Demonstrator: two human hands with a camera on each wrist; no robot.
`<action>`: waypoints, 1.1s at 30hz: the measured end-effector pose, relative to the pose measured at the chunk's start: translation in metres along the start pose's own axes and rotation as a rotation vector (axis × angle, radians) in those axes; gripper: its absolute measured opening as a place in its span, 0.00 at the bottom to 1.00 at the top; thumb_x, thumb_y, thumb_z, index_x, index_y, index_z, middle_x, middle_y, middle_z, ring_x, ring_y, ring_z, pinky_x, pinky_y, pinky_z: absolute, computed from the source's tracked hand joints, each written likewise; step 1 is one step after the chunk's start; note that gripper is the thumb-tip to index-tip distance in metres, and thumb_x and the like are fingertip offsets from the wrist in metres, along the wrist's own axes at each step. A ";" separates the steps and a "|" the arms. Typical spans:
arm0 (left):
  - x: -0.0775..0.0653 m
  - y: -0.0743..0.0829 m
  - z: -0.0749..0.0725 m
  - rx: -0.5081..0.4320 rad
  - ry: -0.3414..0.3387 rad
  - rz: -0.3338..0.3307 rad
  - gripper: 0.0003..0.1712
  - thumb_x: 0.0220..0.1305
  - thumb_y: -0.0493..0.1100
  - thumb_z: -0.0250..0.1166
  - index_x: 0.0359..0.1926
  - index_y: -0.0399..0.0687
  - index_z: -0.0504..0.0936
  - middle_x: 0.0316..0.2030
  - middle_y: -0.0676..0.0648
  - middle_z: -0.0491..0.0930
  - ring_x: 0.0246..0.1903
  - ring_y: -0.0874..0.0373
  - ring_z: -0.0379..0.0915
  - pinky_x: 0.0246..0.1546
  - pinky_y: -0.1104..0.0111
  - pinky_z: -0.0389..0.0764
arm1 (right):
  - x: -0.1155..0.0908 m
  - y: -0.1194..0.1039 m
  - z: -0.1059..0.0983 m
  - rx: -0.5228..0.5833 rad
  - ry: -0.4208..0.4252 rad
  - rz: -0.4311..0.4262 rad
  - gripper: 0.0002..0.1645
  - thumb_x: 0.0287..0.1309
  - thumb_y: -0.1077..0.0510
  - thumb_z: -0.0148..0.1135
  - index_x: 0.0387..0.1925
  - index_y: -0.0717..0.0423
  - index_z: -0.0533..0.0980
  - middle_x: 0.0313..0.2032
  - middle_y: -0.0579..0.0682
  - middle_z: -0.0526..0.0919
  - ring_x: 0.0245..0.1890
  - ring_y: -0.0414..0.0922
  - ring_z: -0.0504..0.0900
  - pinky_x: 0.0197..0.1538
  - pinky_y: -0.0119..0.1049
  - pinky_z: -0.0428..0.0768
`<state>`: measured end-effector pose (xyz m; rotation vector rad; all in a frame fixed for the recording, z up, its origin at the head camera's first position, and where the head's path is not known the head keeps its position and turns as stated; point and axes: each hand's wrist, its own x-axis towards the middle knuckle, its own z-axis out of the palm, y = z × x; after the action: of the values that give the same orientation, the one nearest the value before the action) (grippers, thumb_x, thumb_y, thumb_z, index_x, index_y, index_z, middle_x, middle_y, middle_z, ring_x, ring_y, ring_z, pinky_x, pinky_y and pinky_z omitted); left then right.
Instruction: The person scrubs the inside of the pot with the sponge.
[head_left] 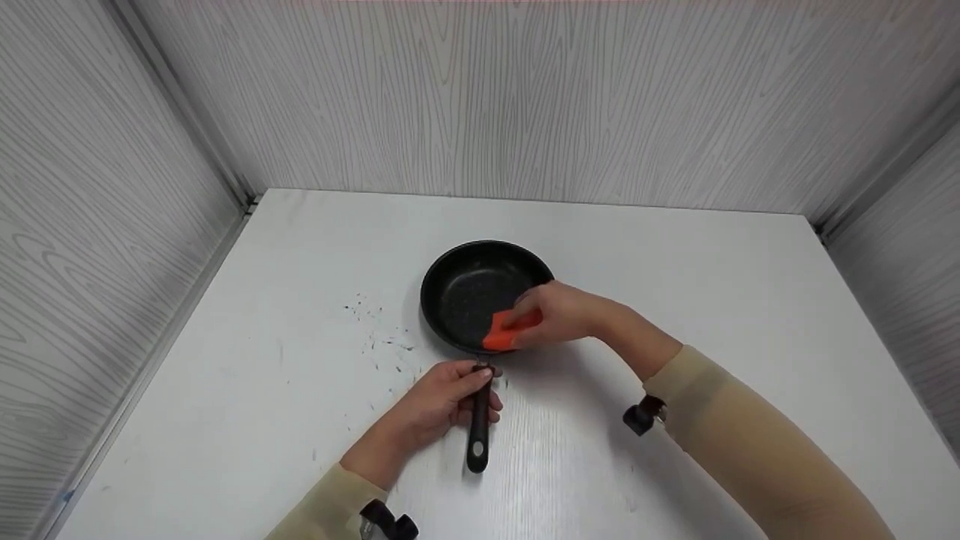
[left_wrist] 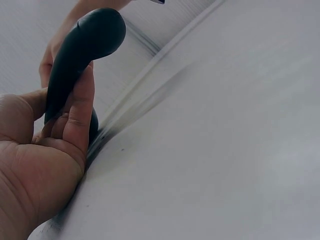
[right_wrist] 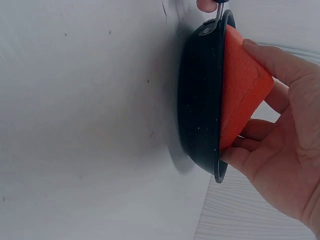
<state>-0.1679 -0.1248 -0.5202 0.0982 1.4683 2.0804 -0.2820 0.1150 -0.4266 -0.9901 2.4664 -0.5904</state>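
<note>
A black frying pan [head_left: 469, 289] stands on the white table with its handle [head_left: 480, 427] toward the person. My left hand [head_left: 450, 397] grips that handle near the pan, thumb on top, and the left wrist view shows the fingers around the dark handle [left_wrist: 82, 47]. In my right hand [head_left: 562, 311] is an orange sponge [head_left: 499, 334], held against the pan's inside at the near right. From the right wrist view, the sponge [right_wrist: 245, 82] sits inside the rim, pinched between thumb and fingers. Part of the sponge is hidden by the right hand.
Dark specks and smudges [head_left: 397, 345] mark the white table [head_left: 675, 262] left of the pan. Wood-grain panels rise behind [head_left: 525, 97] and on both sides. A small black device is strapped to each sleeve.
</note>
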 end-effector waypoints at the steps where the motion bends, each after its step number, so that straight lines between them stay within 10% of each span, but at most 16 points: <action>1: 0.000 0.000 0.000 0.000 0.002 -0.001 0.22 0.80 0.44 0.63 0.61 0.28 0.76 0.35 0.40 0.87 0.33 0.51 0.89 0.40 0.60 0.91 | 0.000 0.000 0.000 0.003 0.000 -0.001 0.23 0.64 0.46 0.74 0.59 0.46 0.87 0.55 0.48 0.85 0.53 0.46 0.80 0.58 0.44 0.81; 33: 0.000 0.001 0.002 0.005 0.014 -0.003 0.18 0.78 0.47 0.65 0.47 0.33 0.77 0.33 0.40 0.86 0.31 0.50 0.88 0.35 0.60 0.90 | 0.013 -0.003 0.015 0.268 -0.041 0.007 0.24 0.63 0.48 0.68 0.61 0.36 0.86 0.50 0.44 0.83 0.46 0.44 0.76 0.45 0.40 0.75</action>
<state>-0.1679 -0.1235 -0.5186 0.0835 1.4810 2.0785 -0.2814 0.1006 -0.4400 -0.8773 2.2791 -0.8629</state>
